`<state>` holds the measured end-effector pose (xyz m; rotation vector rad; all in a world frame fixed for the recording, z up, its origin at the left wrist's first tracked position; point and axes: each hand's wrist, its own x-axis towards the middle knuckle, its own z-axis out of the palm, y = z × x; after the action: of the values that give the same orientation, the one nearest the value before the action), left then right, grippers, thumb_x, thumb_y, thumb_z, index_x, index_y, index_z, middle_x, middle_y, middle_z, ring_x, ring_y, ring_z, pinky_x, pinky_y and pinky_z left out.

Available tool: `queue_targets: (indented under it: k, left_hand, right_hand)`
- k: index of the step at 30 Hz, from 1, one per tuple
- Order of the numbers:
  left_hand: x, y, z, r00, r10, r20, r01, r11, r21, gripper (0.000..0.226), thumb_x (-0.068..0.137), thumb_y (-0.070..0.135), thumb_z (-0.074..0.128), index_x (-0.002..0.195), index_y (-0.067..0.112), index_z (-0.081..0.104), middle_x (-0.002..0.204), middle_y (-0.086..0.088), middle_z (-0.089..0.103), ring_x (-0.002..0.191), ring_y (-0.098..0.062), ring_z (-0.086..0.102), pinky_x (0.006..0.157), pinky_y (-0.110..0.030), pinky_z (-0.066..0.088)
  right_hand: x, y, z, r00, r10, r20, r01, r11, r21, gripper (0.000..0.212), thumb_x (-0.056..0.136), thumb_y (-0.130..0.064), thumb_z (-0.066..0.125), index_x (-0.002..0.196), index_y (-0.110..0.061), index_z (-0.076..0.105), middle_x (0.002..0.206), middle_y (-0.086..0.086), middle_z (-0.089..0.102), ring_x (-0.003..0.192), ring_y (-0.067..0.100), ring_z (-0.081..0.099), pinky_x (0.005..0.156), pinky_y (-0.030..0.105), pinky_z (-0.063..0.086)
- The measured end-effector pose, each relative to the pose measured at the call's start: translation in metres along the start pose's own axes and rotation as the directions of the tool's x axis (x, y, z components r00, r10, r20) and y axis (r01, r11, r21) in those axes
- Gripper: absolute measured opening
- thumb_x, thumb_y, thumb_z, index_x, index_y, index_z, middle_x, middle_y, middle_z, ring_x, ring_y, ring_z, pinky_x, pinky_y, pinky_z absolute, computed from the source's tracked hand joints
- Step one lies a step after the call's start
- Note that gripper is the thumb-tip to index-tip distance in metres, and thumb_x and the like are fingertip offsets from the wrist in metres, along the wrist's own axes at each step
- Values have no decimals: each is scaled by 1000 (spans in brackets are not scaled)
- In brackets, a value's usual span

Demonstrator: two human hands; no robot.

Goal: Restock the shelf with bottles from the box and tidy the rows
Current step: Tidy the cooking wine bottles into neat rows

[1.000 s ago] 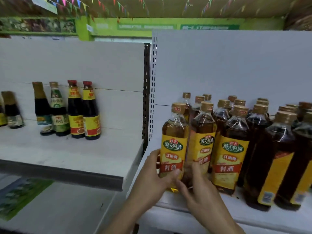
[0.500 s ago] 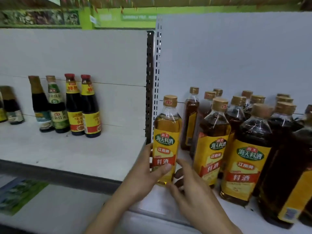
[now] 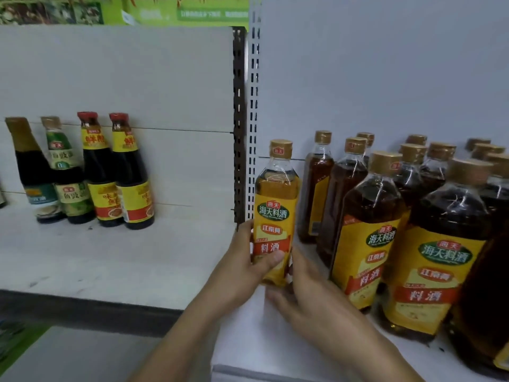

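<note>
Tidying seems the step in hand: left of centre, the left hand point(image 3: 242, 260) grips the cooking-wine bottle point(image 3: 276, 205) by its lower label, upright at the left end of the shelf point(image 3: 248, 340), the right hand point(image 3: 311, 293) curled round its base, next probably needing a nudge right toward the row of bottles point(image 3: 366, 238).

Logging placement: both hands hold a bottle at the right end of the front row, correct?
No. The head view shows the left hand and right hand holding the bottle at the row's left end, by the upright.
</note>
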<state>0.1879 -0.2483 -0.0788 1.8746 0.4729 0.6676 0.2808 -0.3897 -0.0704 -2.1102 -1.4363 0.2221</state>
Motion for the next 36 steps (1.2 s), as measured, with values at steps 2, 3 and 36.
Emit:
queue_targets:
  k: [2, 3, 36]
  left_hand:
    - [8, -5, -3, 999, 24, 24, -25, 1000, 2, 68, 82, 62, 68, 139, 50, 33, 137, 21, 55, 123, -7, 59, 103, -41, 53]
    - [11, -7, -5, 999, 32, 30, -33, 999, 9, 68, 81, 62, 67, 138, 50, 33, 137, 20, 55, 124, -7, 59, 104, -41, 53]
    - [121, -52, -14, 991, 107, -78, -87, 969, 233, 67, 94, 29, 69, 147, 34, 29, 141, 2, 54, 122, -19, 59, 100, -45, 54]
  right_hand:
    - [7, -4, 4, 999, 44, 16, -43, 999, -9, 81, 96, -53, 54, 154, -38, 1, 141, -6, 41, 117, 15, 57, 98, 37, 52]
    - [10, -6, 6, 998, 68, 19, -68, 998, -15, 81, 95, -54, 55, 154, -38, 1, 140, -5, 42, 117, 16, 57, 98, 37, 52]
    - [143, 2, 34, 895, 420, -149, -411, 908, 88, 66, 96, -31, 62, 150, -21, 25, 143, 8, 39, 127, 24, 50, 105, 38, 47]
